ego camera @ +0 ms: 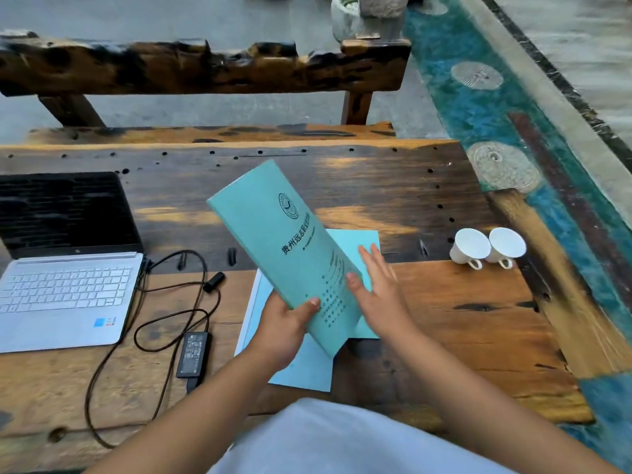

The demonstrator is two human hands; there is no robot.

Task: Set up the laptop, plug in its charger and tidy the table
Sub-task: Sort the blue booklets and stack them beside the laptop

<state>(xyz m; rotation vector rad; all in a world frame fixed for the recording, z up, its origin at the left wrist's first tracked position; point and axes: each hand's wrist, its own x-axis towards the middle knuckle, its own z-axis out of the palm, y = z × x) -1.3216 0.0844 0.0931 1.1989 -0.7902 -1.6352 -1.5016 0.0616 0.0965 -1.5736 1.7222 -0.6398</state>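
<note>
A silver laptop [65, 289] stands open at the table's left, its screen dark. Its black charger brick [193, 354] lies to the right of it, with the cable [191, 295] looping up to the laptop's right side. My left hand [284, 326] grips the lower edge of a teal booklet [287, 248] with dark printed text, raised and tilted above the table. My right hand [379, 292] has straight fingers and touches the booklet's right edge. Under it lie more teal and light-blue booklets [301, 367], partly hidden.
Two white cups [487, 248] lie on their sides at the right of the worn wooden table [461, 323]. A rough wooden bench [205, 70] stands behind the table. A teal patterned strip [496, 107] runs along the floor at the right.
</note>
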